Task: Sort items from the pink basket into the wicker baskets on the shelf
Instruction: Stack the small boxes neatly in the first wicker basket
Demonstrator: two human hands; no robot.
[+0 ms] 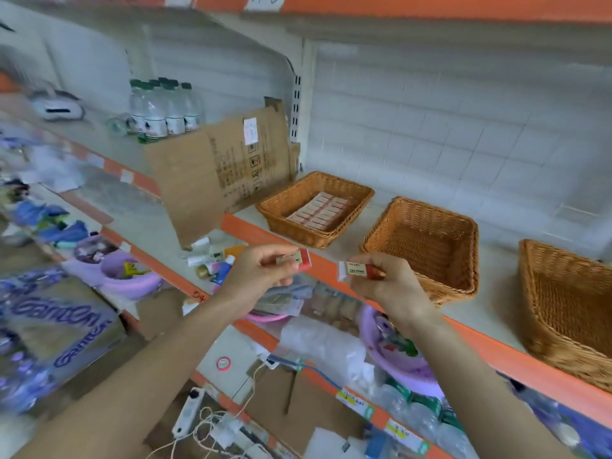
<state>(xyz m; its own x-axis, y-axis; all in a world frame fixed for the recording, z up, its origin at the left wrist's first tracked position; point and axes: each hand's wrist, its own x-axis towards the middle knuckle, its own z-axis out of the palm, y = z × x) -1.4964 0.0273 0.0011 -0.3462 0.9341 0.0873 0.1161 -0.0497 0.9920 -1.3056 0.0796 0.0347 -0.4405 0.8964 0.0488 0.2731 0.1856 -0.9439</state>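
The left hand (261, 270) is pinching a small red-and-tan eraser (295, 259). The right hand (390, 286) is pinching a second eraser (359, 270). Both are hovering at the shelf edge, above the mostly hidden pink basket (268, 317). I judge both belong in the left basket (284, 223), where matching erasers (319, 210) are lying in rows, so laying them flat alongside would suit. Two erasers are in hand. Three wicker baskets are standing on the shelf: the middle basket (427, 240) looks empty and the right basket (569, 309) is partly cut off.
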